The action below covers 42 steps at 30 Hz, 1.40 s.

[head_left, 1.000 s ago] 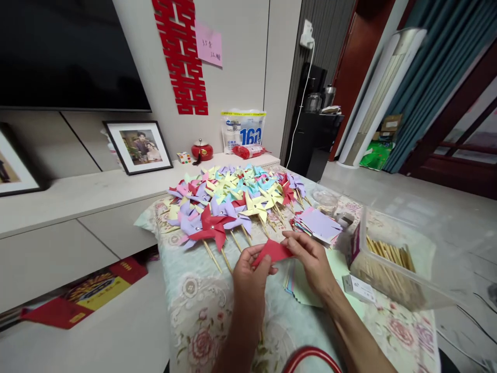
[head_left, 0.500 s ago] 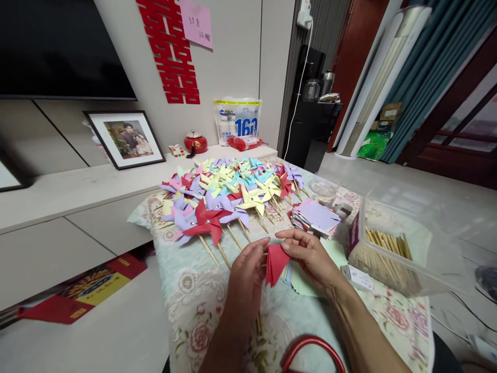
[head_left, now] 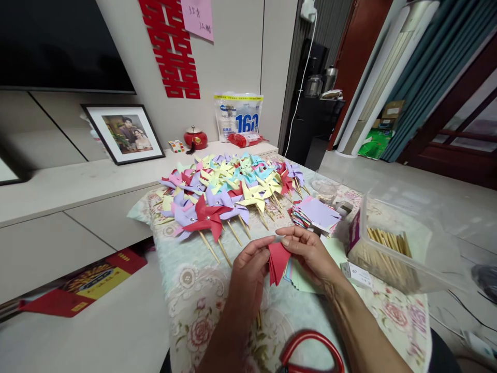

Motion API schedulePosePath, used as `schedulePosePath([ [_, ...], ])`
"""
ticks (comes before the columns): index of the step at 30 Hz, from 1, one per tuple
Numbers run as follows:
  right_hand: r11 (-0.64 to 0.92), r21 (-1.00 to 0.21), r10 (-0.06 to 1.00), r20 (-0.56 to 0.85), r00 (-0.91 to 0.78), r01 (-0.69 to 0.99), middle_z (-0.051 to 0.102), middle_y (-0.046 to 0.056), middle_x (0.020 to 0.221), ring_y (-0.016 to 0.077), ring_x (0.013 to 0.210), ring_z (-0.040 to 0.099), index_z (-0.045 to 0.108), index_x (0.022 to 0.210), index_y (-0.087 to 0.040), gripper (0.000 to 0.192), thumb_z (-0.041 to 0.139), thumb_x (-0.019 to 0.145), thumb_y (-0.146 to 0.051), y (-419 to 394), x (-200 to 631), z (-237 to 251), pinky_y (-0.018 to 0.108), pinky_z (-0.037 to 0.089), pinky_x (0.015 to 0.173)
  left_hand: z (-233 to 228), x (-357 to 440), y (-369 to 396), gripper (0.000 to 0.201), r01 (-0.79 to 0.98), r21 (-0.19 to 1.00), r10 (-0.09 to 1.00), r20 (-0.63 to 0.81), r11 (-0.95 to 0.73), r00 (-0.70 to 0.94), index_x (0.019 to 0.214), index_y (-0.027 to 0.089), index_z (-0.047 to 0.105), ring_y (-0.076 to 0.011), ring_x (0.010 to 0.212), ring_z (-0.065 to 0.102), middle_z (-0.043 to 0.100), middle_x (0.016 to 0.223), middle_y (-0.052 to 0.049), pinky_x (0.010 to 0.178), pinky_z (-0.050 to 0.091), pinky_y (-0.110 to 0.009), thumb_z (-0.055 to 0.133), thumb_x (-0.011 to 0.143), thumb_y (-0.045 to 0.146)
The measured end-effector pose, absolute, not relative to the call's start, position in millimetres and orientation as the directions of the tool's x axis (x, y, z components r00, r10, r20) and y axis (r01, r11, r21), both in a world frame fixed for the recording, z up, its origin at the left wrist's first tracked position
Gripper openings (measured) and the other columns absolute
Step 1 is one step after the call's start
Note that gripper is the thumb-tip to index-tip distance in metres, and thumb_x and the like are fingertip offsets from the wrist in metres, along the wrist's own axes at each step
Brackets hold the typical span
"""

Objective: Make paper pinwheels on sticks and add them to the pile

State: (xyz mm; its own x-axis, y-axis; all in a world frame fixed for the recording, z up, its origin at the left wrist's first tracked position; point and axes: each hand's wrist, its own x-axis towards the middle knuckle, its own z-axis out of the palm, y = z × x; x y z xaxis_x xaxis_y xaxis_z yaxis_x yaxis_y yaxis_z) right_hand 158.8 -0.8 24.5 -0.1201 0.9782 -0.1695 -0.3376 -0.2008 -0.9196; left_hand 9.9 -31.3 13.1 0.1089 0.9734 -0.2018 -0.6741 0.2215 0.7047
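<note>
Red paper [head_left: 278,261], folded, hangs point-down between both hands over the floral cloth [head_left: 202,300]. Left hand [head_left: 248,274] pinches its left edge, fingers closed on it. Right hand [head_left: 310,254] pinches the top corner, thumb and forefinger shut on it. Pinwheels [head_left: 229,194] piled beyond; paper stack [head_left: 316,215] and stick box [head_left: 388,254] to the right.

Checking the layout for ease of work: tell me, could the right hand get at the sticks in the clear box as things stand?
Probably yes. The clear box lies open-topped just to the right of the right hand, with nothing between them. But that hand, with the left hand, now pinches the folded red paper, so it is not free.
</note>
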Motion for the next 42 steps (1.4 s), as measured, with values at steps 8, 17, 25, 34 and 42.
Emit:
schedulePosePath([
  [8,-0.205,-0.913,0.978,-0.180,-0.105,-0.353,0.067,-0.002,0.066,0.0098,0.061,0.056,0.079,0.089,-0.017,0.043,0.095,0.054,-0.034,0.3,158.3,23.8,0.025,0.039,0.065,11.7,9.9,-30.3,0.026,-0.677,0.702,0.974,-0.195,0.221,0.117,0.095,0.017,0.078,-0.0152,0.075,0.067,0.075,0.079,-0.004,0.076,0.052,-0.027,0.079,0.070,0.024],
  [17,-0.209,-0.911,0.977,-0.178,-0.116,-0.356,0.069,-0.001,0.068,0.0106,0.061,0.057,0.078,0.089,-0.017,0.039,0.094,0.057,-0.033,0.0,159.3,22.1,0.025,0.040,0.065,9.9,14.2,-29.0,0.030,-0.663,0.721,0.977,-0.200,0.202,0.079,0.095,0.015,0.077,-0.0160,0.071,0.067,0.076,0.081,-0.005,0.071,0.050,-0.028,0.077,0.065,0.020],
  [25,-0.226,-0.907,0.973,-0.191,-0.133,-0.355,0.071,0.001,0.069,0.0116,0.062,0.060,0.078,0.089,-0.017,0.040,0.094,0.058,-0.036,-0.5,158.6,23.6,0.026,0.043,0.066,6.0,18.6,-28.4,0.029,-0.604,0.790,0.991,-0.137,0.105,-0.007,0.092,0.015,0.077,-0.0168,0.076,0.068,0.077,0.084,-0.007,0.076,0.051,-0.028,0.078,0.063,0.018],
  [34,-0.209,-0.894,0.973,-0.150,-0.174,-0.395,0.068,0.003,0.071,0.0128,0.060,0.059,0.079,0.094,-0.018,0.045,0.086,0.067,-0.053,0.0,160.4,22.6,0.026,0.050,0.057,7.5,12.8,-27.5,0.033,-0.690,0.694,0.973,-0.218,0.207,0.072,0.096,0.013,0.073,-0.0171,0.075,0.071,0.078,0.089,-0.008,0.075,0.053,-0.029,0.082,0.065,0.018],
  [42,-0.255,-0.868,0.960,-0.176,-0.217,-0.426,0.075,0.006,0.097,0.0116,0.070,0.064,0.080,0.100,-0.020,0.036,0.088,0.067,-0.033,0.4,163.0,24.0,0.021,0.052,0.058,7.0,7.3,-24.9,0.028,-0.724,0.622,0.944,-0.305,0.298,0.126,0.087,0.016,0.076,-0.0178,0.079,0.070,0.079,0.097,-0.009,0.068,0.053,-0.025,0.085,0.061,0.018],
])
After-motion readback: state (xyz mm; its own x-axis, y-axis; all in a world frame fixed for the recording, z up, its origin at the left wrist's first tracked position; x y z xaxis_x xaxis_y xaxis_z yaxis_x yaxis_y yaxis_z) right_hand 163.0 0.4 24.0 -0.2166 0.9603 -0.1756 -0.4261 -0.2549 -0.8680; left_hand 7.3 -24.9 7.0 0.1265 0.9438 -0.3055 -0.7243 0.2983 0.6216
